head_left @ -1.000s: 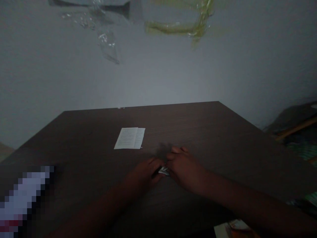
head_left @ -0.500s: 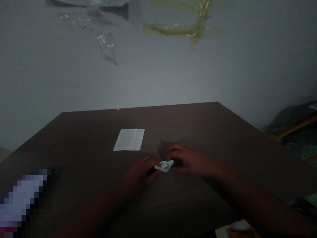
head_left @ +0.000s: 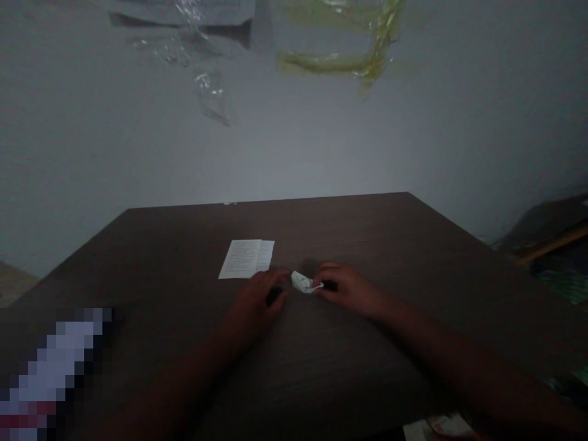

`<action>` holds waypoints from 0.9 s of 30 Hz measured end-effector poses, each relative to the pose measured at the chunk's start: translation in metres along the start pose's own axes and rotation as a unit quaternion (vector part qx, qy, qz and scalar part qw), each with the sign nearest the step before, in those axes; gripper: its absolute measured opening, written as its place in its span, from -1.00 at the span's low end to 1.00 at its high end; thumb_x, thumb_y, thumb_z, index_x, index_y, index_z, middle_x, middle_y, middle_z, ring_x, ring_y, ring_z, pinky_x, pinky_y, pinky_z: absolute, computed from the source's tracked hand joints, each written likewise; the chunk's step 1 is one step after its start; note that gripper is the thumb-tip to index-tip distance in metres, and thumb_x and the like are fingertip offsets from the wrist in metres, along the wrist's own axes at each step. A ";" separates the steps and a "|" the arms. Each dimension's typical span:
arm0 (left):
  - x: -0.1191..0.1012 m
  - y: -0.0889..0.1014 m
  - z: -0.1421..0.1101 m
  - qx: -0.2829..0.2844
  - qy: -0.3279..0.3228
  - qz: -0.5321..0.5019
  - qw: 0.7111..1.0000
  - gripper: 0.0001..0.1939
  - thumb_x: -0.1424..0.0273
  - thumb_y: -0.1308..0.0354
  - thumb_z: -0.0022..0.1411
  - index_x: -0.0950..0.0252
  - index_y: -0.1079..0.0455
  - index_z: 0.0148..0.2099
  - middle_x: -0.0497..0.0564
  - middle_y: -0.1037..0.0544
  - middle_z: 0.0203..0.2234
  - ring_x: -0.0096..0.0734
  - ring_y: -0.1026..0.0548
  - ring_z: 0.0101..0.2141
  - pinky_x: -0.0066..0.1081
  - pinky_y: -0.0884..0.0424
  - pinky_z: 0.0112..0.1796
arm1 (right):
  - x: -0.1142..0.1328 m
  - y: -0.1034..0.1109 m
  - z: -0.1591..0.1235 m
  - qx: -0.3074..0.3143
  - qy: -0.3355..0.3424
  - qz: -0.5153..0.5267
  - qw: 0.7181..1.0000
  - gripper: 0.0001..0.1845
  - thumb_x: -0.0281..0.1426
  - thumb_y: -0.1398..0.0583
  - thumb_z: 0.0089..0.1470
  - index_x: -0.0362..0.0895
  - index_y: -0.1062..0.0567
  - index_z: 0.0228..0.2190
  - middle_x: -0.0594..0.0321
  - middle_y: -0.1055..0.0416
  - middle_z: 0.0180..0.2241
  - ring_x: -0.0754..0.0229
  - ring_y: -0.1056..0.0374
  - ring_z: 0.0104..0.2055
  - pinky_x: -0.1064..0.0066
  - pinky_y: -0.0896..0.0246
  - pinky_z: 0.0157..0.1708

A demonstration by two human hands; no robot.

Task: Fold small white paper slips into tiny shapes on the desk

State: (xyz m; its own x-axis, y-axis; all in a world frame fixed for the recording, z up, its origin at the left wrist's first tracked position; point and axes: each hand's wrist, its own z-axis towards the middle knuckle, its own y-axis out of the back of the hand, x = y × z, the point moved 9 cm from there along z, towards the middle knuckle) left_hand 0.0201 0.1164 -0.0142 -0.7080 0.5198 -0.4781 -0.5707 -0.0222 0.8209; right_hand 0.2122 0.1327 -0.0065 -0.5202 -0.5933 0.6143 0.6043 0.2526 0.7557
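The folded paper [head_left: 303,282], small, white and creased, sits pinched in the right hand [head_left: 349,288] fingers, left hand [head_left: 257,300] curled beside it.

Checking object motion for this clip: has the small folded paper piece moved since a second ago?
Yes. The folded paper piece has moved away from the person, closer to the printed sheet on the table.

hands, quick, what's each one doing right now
Left hand: curled on the table beside the small folded paper, holding nothing that shows.
Right hand: fingers pinching that paper.
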 end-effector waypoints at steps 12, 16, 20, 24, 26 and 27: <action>0.081 0.021 0.011 -0.009 0.124 0.151 0.981 -0.54 0.17 -0.28 0.42 0.31 -0.53 0.24 0.34 -0.57 0.28 0.29 -0.49 0.30 0.22 -0.38 0.33 | -0.040 0.003 0.031 -0.147 -0.087 -0.026 0.985 -0.86 -0.50 -0.30 0.28 -0.14 -0.69 -0.18 0.10 -0.59 -0.16 0.05 -0.52 -0.08 0.15 -0.43 0.02; 0.071 0.022 0.013 0.014 0.097 0.165 0.981 -0.72 0.30 -0.18 0.50 0.22 -0.60 0.14 0.24 -0.63 0.21 0.15 -0.55 0.23 0.12 -0.37 0.34 | -0.055 0.001 0.054 -0.157 -0.109 -0.020 0.981 -0.75 -0.50 -0.30 0.25 -0.15 -0.71 -0.07 0.06 -0.59 -0.13 0.02 -0.54 -0.09 0.08 -0.49 0.04; 0.068 0.021 0.015 0.034 0.088 0.171 0.981 -0.71 0.38 -0.11 0.52 0.27 -0.61 0.12 0.29 -0.65 0.15 0.14 -0.59 0.15 0.10 -0.41 0.29 | -0.060 -0.008 0.069 -0.163 -0.108 0.002 0.981 -0.42 -0.51 -0.32 0.19 -0.17 -0.57 0.24 -0.03 -0.55 0.04 0.01 -0.58 -0.03 0.09 -0.55 0.06; 0.070 0.022 0.016 0.039 0.096 0.157 0.982 -0.69 0.38 -0.12 0.50 0.28 -0.60 0.15 0.28 -0.68 0.07 0.14 -0.61 0.09 0.07 -0.51 0.19 | -0.046 -0.021 0.066 -0.168 -0.081 0.012 0.982 -0.21 -0.45 -0.35 0.21 -0.06 -0.38 0.43 -0.11 -0.47 0.24 -0.12 -0.53 0.18 -0.06 -0.53 0.19; 0.072 0.024 0.016 0.032 0.101 0.142 0.984 -0.67 0.38 -0.12 0.50 0.27 -0.59 0.17 0.29 -0.69 0.06 0.15 -0.62 0.10 0.04 -0.53 0.17 | -0.034 -0.027 0.059 -0.167 -0.062 0.010 0.984 -0.22 -0.42 -0.34 0.25 -0.03 -0.36 0.44 -0.14 -0.37 0.37 -0.19 -0.44 0.33 -0.17 -0.42 0.31; 0.073 0.024 0.016 0.026 0.103 0.132 0.986 -0.66 0.38 -0.10 0.50 0.26 -0.59 0.19 0.29 -0.69 0.07 0.15 -0.63 0.10 0.03 -0.54 0.18 | -0.027 -0.030 0.055 -0.165 -0.051 0.009 0.985 -0.24 -0.41 -0.33 0.26 -0.02 -0.37 0.44 -0.13 -0.35 0.39 -0.21 -0.38 0.39 -0.21 -0.33 0.38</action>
State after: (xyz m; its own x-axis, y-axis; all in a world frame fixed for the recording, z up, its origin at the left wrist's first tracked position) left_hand -0.0388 0.1670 -0.0240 -0.9012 0.3172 -0.2952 -0.3374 -0.0863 0.9374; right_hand 0.1749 0.1827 -0.0331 -0.5558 -0.5075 0.6584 0.7680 -0.0103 0.6403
